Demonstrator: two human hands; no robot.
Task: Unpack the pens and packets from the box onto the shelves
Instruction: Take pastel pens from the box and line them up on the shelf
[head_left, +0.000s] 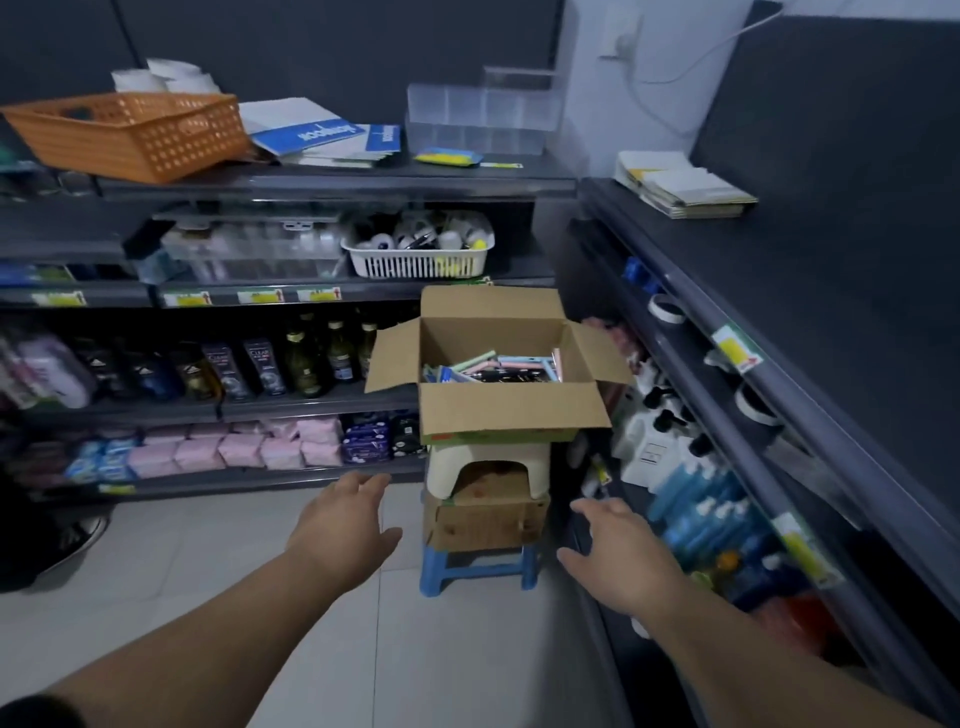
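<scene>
Dark shop shelves (337, 183) line the back and right of the frame above a pale tiled floor (208, 561). At centre, an open cardboard box (511, 410) of pens and packets (491, 368) sits on stacked stools (488, 460). Below it, the left hand (345, 525) and right hand (618, 551) reach forward, each grip apart, fingers relaxed, holding nothing.

Readable with confidence: "CLEAR" in white letters on two dark shampoo bottles (260, 366) standing side by side on the middle shelf (311, 402) at the left. Upside-down white lettering on the blue band of the booklets (324, 136) lying on the top shelf (337, 182), possibly a brand name but too blurred to spell out. Yellow price tags (260, 296) along the shelf fronts likewise too small to read.
</scene>
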